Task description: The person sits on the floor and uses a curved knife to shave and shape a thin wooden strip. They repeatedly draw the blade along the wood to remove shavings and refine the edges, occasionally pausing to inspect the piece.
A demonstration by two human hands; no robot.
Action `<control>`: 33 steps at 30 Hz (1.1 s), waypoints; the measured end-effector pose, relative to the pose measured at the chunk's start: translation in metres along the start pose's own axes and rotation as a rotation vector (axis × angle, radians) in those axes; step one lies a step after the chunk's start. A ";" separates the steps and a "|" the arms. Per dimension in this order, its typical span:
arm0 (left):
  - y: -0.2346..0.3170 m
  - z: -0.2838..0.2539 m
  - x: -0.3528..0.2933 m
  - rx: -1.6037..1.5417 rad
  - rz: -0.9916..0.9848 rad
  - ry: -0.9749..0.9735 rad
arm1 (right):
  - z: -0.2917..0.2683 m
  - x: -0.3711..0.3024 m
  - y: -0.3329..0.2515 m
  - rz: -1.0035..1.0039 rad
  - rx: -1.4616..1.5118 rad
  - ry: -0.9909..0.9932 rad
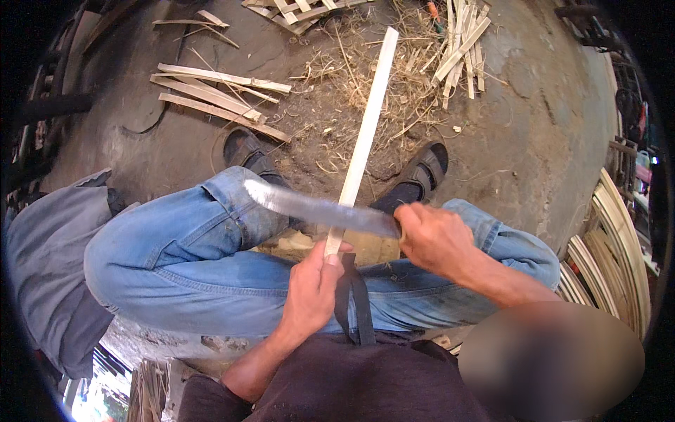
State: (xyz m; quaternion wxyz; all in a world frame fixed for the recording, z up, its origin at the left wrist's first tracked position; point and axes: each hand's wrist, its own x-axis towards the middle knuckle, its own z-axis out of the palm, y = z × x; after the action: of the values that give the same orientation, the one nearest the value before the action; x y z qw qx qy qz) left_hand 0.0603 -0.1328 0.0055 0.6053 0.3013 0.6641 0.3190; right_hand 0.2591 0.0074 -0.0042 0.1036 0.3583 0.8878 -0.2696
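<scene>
My left hand (314, 287) is closed round the near end of a long pale bamboo strip (367, 133), which points up and away between my feet. My right hand (437, 238) grips the handle of a large curved knife (316, 211). Its blade, slightly blurred, reaches leftward across the strip just beyond my left fingers. Most of the handle is hidden in my fist. Whether the blade touches the strip or passes just above it, I cannot tell. A dark strap (353, 299) hangs over my lap below the strip.
Shavings (365, 84) litter the floor around my sandalled feet. Cut strips lie in a left pile (211, 95) and a right pile (464, 49). Bundled strips (612, 260) stand at the far right. Grey cloth (56, 267) drapes at the left, beside my knee.
</scene>
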 end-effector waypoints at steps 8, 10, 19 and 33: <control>0.005 -0.002 -0.008 -0.016 -0.009 -0.003 | 0.002 0.016 0.017 0.100 -0.094 0.140; 0.007 -0.004 -0.010 -0.016 -0.030 -0.004 | -0.006 0.028 0.027 0.105 -0.047 0.220; 0.003 -0.003 -0.014 -0.060 -0.053 -0.029 | -0.025 0.038 0.028 0.080 -0.041 0.171; -0.001 -0.017 -0.002 -0.692 -0.358 -0.177 | -0.005 -0.008 -0.013 -0.099 -0.081 -0.025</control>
State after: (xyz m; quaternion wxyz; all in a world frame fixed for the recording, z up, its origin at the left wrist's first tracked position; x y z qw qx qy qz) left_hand 0.0436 -0.1362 0.0070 0.7720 -0.0144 0.5048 0.3861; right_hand 0.2562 -0.0020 0.0079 0.1157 0.3062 0.9132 -0.2427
